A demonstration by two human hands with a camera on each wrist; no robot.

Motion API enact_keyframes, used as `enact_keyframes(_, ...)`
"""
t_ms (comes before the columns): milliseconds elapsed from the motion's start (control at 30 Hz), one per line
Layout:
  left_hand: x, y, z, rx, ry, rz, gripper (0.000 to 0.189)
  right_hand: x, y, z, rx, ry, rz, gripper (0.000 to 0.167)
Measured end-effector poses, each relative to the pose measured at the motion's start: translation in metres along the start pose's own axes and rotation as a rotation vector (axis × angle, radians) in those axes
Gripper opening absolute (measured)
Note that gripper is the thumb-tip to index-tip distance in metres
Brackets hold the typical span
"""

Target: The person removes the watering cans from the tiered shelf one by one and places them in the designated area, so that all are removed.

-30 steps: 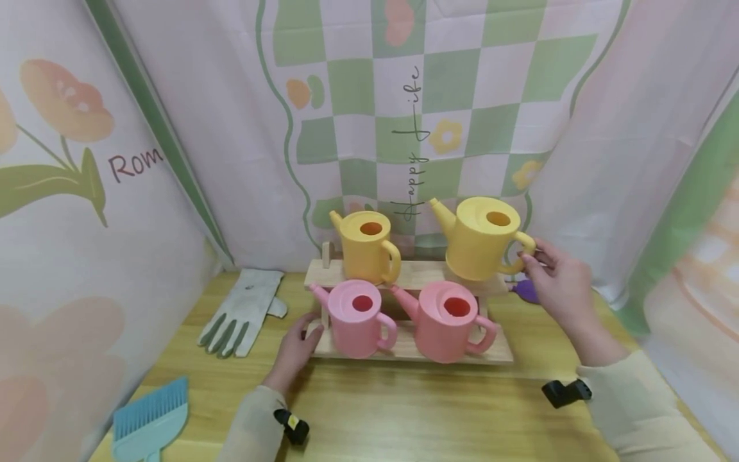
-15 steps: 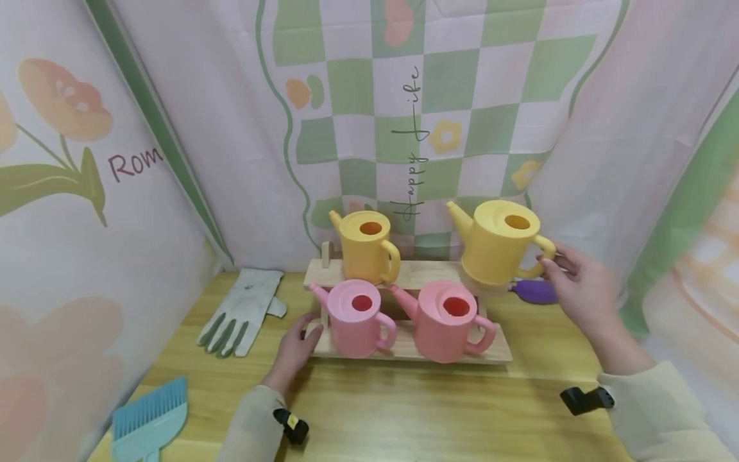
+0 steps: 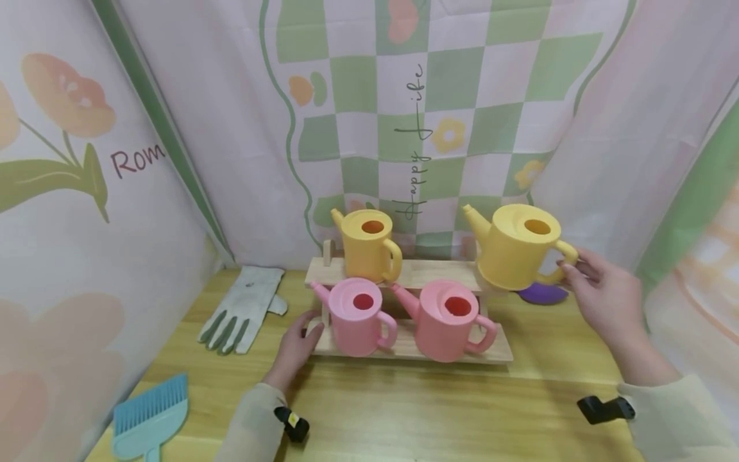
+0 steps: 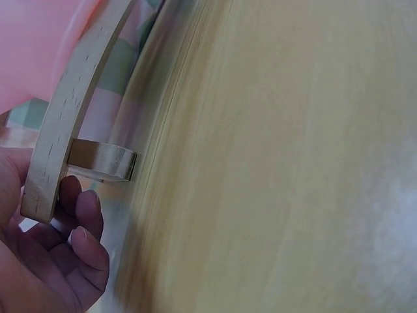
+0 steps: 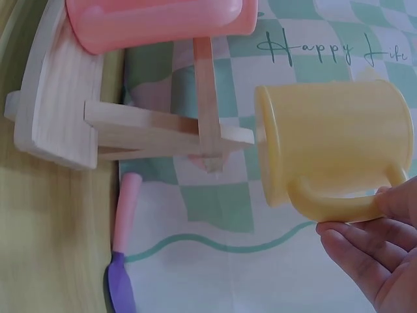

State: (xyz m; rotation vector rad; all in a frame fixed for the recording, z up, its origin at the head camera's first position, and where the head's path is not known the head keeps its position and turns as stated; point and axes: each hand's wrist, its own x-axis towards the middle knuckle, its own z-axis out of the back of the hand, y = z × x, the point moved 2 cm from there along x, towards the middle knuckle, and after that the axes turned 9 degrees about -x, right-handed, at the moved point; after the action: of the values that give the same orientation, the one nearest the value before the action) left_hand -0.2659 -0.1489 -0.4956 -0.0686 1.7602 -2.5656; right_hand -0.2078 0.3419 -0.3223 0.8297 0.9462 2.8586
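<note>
My right hand (image 3: pixel 606 301) pinches the handle of a light yellow watering can (image 3: pixel 514 250), held upright at the right end of the top tier of a wooden two-tier shelf (image 3: pixel 427 273). In the right wrist view, thumb and fingers close on that can's handle, and its body (image 5: pixel 339 137) hangs apart from the wood. My left hand (image 3: pixel 297 346) grips the left end of the lower tier, fingers curled beneath the board (image 4: pixel 55 150). A deeper yellow watering can (image 3: pixel 366 247) stands on the top tier. Below it stand a pink can (image 3: pixel 352 327) and a coral-pink can (image 3: pixel 441 330).
A grey-white glove (image 3: pixel 245 308) lies left of the shelf. Nearer, a light-blue brush (image 3: pixel 152 414) lies at the table's left edge. Behind the lifted can is a purple-bladed tool (image 3: pixel 543 294) with a pink handle (image 5: pixel 127 215). A printed curtain (image 3: pixel 242 160) hangs behind.
My right hand has carried the light yellow watering can rightward and slightly lower in view, off the top tier's right part. My left hand keeps its grip on the shelf.
</note>
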Motion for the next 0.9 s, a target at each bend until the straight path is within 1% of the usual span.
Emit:
enact_keyframes(133, -0.001, 0.0, 0.0, -0.006, -0.006, -0.016, 0.044, -0.002, -0.007, 0.002, 0.019, -0.006, 0.007, 0.042)
enact_keyframes(300, -0.001, 0.0, 0.0, -0.002, -0.011, -0.03, 0.043, -0.002, -0.018, 0.006, 0.015, -0.023, -0.017, 0.042)
enact_keyframes(367, -0.001, 0.0, 0.0, 0.0, -0.011, -0.02, 0.043, -0.003, -0.022, 0.008, 0.011, -0.029, -0.03, 0.043)
enact_keyframes(467, 0.0, -0.001, 0.0, 0.008, -0.011, -0.024, 0.043, -0.004, -0.027, 0.011, 0.028, -0.036, -0.041, 0.043)
enact_keyframes(600, 0.0, -0.002, 0.0, 0.01, -0.013, -0.012, 0.044, -0.006, -0.032, 0.015, 0.058, -0.047, -0.048, 0.044)
enact_keyframes(700, 0.0, -0.002, 0.0, 0.008, -0.013, -0.001, 0.044, -0.007, -0.035, 0.017, 0.049, -0.05, -0.059, 0.044)
enact_keyframes(800, 0.0, -0.002, 0.0, 0.011, -0.012, -0.013, 0.043, -0.008, -0.038, 0.018, 0.024, -0.05, -0.07, 0.044)
enact_keyframes(900, 0.0, -0.001, -0.001, 0.002, -0.011, -0.006, 0.043, -0.009, -0.043, 0.019, 0.011, -0.043, -0.082, 0.045)
